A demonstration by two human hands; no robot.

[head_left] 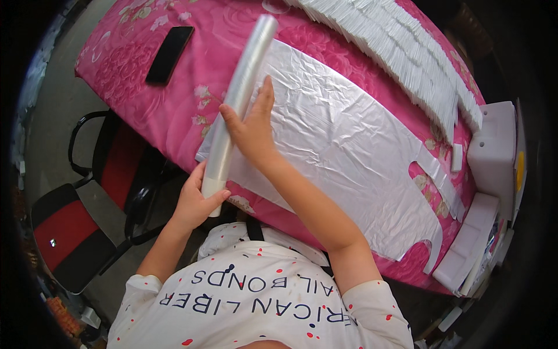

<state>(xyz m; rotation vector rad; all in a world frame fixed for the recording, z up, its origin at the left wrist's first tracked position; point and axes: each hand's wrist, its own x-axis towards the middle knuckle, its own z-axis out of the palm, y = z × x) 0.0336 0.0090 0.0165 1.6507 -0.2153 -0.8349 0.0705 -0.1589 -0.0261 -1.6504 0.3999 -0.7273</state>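
A long roll of clear plastic film is tilted upward over the table's near left edge. My left hand is wrapped around its lower end. Higher up, my right hand holds the roll's right side, its thumb across the film and its fingers stretched upward. Beneath the roll and my right forearm lies a large silvery-white plastic bag, spread flat and wrinkled. Cut-out handle loops show at its right end. The inner side of each grip is hidden.
A pink flowered cloth covers the table. A black phone lies at the far left. Stacked white folded bundles line the far edge. White plastic boxes stand at the right. Red-and-black chairs are at the left.
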